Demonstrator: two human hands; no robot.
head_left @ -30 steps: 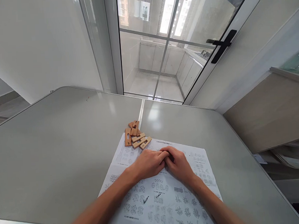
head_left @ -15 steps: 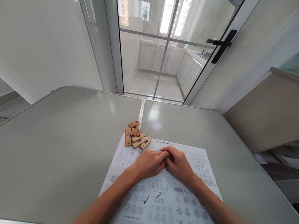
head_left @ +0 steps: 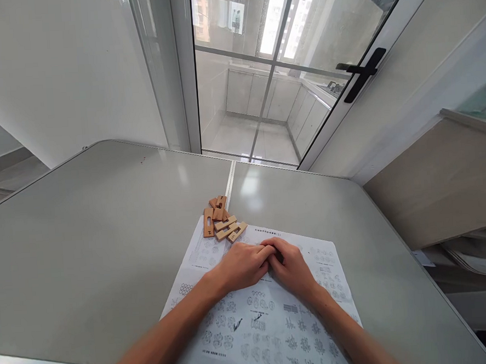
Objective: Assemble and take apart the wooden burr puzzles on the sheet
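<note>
My left hand [head_left: 242, 265] and my right hand [head_left: 291, 268] rest together on a printed sheet [head_left: 273, 336]. Their fingers are curled in and meet at the middle, and no object shows in either hand; the undersides of the fingers are hidden. Just beyond my left hand lies a loose pile of wooden puzzle pieces with cut-out slots. Among them are a darker piece marked 2 [head_left: 208, 222], a reddish-brown notched piece [head_left: 220, 206] and a pale piece marked 3 [head_left: 238, 232]. Some pieces overlap the sheet's far left corner.
Under the sheet is a grey table [head_left: 106, 240] with a pale seam [head_left: 230, 177] running away from me. A glazed door with a black handle [head_left: 364, 74] stands past the far edge. To the right is a brown board-like panel [head_left: 440, 181].
</note>
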